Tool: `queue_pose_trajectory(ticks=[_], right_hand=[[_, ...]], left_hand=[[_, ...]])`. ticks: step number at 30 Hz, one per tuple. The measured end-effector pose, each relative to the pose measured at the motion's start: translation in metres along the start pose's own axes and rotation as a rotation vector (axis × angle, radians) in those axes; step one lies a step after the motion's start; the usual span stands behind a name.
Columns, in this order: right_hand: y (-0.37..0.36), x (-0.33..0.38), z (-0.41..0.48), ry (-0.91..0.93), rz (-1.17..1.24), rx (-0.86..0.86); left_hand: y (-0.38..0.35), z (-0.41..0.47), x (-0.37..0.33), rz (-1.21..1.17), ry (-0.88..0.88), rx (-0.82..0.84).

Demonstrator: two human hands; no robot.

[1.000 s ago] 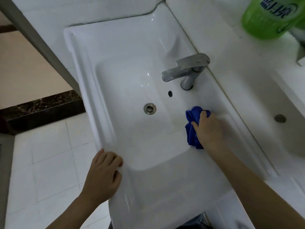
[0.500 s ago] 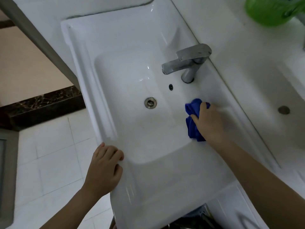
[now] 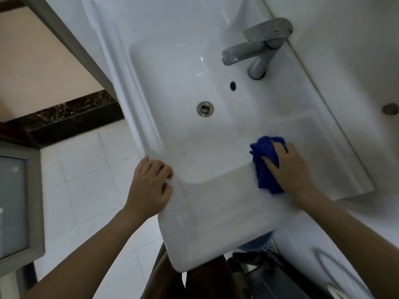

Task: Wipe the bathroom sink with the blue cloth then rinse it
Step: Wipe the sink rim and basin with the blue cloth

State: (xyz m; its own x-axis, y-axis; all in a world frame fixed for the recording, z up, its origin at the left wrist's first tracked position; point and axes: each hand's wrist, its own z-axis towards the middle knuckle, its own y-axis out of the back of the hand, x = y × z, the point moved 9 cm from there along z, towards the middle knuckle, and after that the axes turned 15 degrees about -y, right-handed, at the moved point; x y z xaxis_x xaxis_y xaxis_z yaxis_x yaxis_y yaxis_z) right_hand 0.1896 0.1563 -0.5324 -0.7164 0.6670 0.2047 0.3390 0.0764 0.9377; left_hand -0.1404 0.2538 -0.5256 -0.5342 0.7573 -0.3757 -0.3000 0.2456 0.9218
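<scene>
View from above a white bathroom sink [image 3: 194, 223]. The right hand [image 3: 291, 169] presses a bunched blue cloth [image 3: 264, 169] against the basin's near right inner edge; the fingers [image 3: 271, 162] lie spread flat on top of the cloth, which bulges out beyond the fingertips. The left hand [image 3: 149, 186] curls closed over the sink's left rim. A grey tap [image 3: 257, 48] stands at the far side, well apart from the cloth.

The glossy white rectangular ceramic sink [image 3: 172, 61] runs from near to far, its round metal drain [image 3: 205, 108] mid-basin; the bunched deep-blue cloth [image 3: 264, 167] lies pressed on the basin's near right edge, straddling slope and rim
</scene>
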Motion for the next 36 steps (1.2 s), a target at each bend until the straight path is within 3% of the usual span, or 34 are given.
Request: queue_pose_trajectory(ticks=[4,8,10,15,19,21,26,31,34,36], right_hand=[[-0.024,0.004,-0.064,-0.046,0.066,0.134],[-0.073,0.121,-0.113,0.184,0.168,0.232],[-0.09,0.156,-0.132,0.194,0.19,0.306],[-0.067,0.089,-0.131,0.222,0.118,0.3],[-0.008,-0.028,-0.037,-0.065,0.001,0.068],[0.009,-0.051,-0.011,-0.144,-0.041,0.033],[-0.028,0.022,-0.062,-0.187,0.136,0.069],[-0.071,0.129,-0.162,0.064,0.069,0.3],[-0.065,0.103,-0.175,0.024,-0.01,0.345],[-0.043,0.059,-0.161,-0.08,0.007,0.259]], left_hand=[[0.0,-0.001,-0.001,-0.021,0.007,-0.007],[0.0,-0.001,-0.001,-0.016,-0.011,-0.01],[0.0,-0.001,-0.002,-0.009,-0.021,0.001],[0.003,0.001,-0.004,0.031,-0.057,-0.012],[0.001,0.0,-0.004,0.035,-0.065,-0.034],[0.003,0.0,-0.003,0.036,-0.056,-0.047],[0.002,0.0,-0.004,0.034,-0.045,-0.02],[0.001,0.0,-0.005,0.051,-0.055,0.061],[0.001,-0.001,-0.005,0.077,-0.064,0.072],[0.002,-0.001,-0.006,0.088,-0.067,0.061]])
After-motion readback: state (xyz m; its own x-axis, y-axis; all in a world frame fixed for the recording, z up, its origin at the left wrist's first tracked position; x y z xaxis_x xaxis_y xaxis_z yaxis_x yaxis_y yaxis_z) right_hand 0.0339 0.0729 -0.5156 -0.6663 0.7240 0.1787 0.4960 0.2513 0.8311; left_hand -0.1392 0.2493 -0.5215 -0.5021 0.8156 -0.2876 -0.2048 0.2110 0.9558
